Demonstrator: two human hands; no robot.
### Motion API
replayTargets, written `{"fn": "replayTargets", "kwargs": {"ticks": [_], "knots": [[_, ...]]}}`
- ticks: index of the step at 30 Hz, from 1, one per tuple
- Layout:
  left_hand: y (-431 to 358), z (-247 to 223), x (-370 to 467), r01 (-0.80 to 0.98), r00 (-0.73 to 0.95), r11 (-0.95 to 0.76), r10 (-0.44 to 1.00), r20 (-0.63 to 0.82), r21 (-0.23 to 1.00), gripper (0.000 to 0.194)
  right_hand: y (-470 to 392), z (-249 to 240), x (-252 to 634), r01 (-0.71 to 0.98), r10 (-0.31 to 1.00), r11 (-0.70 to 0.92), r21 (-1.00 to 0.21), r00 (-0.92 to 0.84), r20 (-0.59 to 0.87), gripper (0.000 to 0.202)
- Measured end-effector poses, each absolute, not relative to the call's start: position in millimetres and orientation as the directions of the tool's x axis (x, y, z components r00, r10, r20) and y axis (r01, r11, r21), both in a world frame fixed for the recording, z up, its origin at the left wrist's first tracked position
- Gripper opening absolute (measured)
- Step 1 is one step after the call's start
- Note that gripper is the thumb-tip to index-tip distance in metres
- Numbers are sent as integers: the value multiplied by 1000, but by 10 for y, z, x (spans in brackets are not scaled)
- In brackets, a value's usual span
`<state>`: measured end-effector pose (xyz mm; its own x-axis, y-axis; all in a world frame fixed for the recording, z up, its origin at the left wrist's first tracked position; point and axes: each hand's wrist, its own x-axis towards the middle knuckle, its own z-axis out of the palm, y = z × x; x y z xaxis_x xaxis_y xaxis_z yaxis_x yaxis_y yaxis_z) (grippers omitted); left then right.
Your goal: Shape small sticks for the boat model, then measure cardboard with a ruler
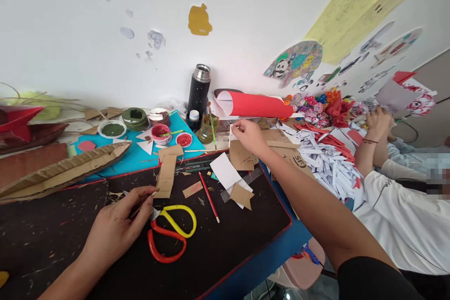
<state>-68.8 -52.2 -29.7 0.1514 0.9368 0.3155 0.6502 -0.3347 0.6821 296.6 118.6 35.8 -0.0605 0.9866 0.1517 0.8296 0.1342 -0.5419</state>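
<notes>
And here's the right hand (251, 136), finger and thumb closed in a fine pinch on a pale strip (230, 138), while the left hand (116, 225) pinches a slim stick (153, 193), fingertips nearly together. Light pressure is the play here: pieces this thin could bend or snap, so a steady wrist and a hold near one end look best. Mind the glass bottle (204, 132), just left of the right-hand pinch, with a green brush (213, 124) standing in it; a sideways swing might tip it. Over on the left, the scissors (172, 232) lie just beside the fingertips, handles spread toward the body, so that hand wants to lift clear before shifting. Now the looks: the strip is narrow, straight and near upright, hanging below the right fingertips in front of brown cardboard (242, 157); the stick shows a pale tip past the left fingers, the rest mostly hidden, its full length impossible to tell.
</notes>
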Motion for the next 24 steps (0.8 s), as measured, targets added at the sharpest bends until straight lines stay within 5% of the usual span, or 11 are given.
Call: {"fn": "replayTargets", "kwargs": {"ticks": [10, 24], "knots": [[-523, -273, -664, 641, 143, -337, 935, 325, 689, 29, 1125, 280, 2876, 699, 992, 118, -705, -52, 114, 23], [-536, -273, -661, 638, 150, -321, 943, 296, 700, 30, 700, 304, 2837, 413, 992, -123, -902, 78, -99, 31]]}}
